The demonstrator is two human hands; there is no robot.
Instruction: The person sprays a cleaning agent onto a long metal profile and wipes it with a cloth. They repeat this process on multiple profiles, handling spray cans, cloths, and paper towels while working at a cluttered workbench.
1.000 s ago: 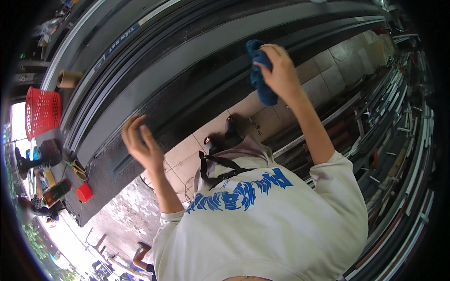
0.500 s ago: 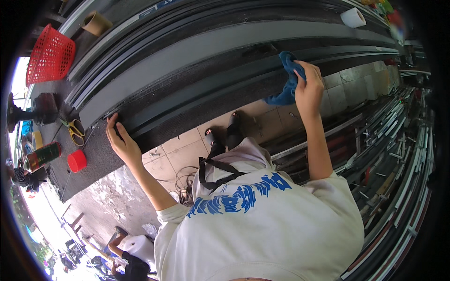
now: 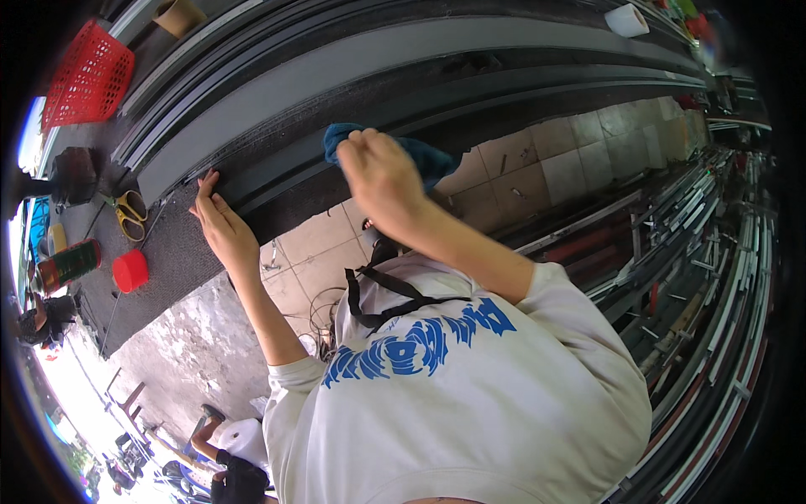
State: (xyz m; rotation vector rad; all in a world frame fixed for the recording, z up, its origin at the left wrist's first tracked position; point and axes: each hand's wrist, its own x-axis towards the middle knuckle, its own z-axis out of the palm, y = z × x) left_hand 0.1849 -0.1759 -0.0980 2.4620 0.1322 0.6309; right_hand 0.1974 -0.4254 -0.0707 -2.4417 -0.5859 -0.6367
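Observation:
A long dark grey metal profile [image 3: 290, 175] lies along the near edge of the bench. Bunched on top of it is a blue cloth [image 3: 428, 158], gripped in my right hand [image 3: 382, 181], whose fingers are closed and a little blurred. My left hand [image 3: 227, 233] rests against the profile's left end, its fingers stretched out; exact contact under the fingertips is hidden. Yellow-handled scissors [image 3: 131, 216] and a red cap [image 3: 130, 270] lie on the dark bench cover to the left of that hand.
Further back lie more long profiles [image 3: 361, 71], a red plastic basket [image 3: 88, 76], a brown tape roll [image 3: 178, 17] and a white roll [image 3: 627, 21]. A spray can [image 3: 67, 265] lies at left. Racked metal bars [image 3: 705, 311] fill the right. Another person [image 3: 239, 479] is at lower left.
My right hand has swept the blue cloth leftward along the profile, toward my left hand. My left hand stays at the profile's end, its thumb now closer to the fingers.

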